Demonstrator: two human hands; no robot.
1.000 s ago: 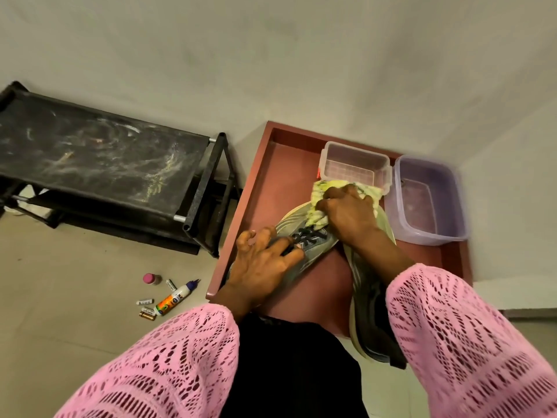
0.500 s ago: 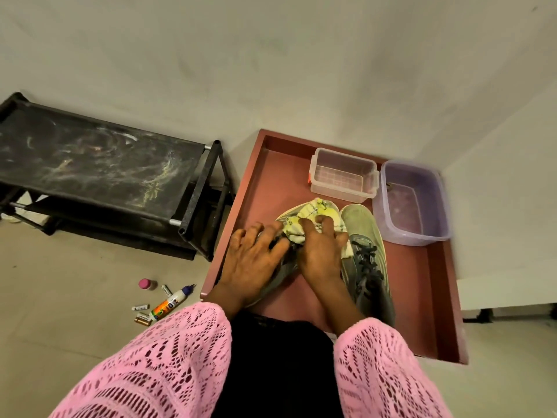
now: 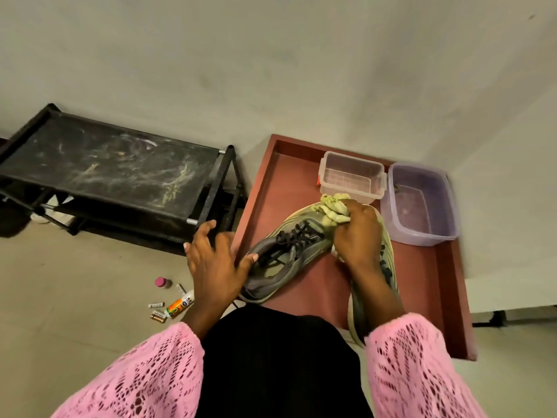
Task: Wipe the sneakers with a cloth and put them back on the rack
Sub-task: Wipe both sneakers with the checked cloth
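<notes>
Two grey-green sneakers lie on a red-brown tray (image 3: pixel 277 179). The left sneaker (image 3: pixel 283 260) has dark laces and lies at a slant, toe toward the far right. My left hand (image 3: pixel 214 263) steadies its heel collar with the thumb, the other fingers spread apart. My right hand (image 3: pixel 357 233) is shut on a bunched yellow-green cloth (image 3: pixel 333 209), which presses on the toe of that sneaker. The second sneaker (image 3: pixel 388 257) lies to the right, mostly hidden under my right forearm. The black shoe rack (image 3: pixel 102 173) stands on the floor at left.
At the tray's far end stand a clear plastic box (image 3: pixel 352 176) and a purple tub (image 3: pixel 419 203). On the floor by my left wrist lie a glue bottle (image 3: pixel 179 304), a small pink-capped jar (image 3: pixel 162 282) and several batteries (image 3: pixel 156 312). Grey walls rise behind.
My right hand has slid the cloth forward to the toe of the left sneaker. My left hand has shifted back to the heel, uncovering the laces.
</notes>
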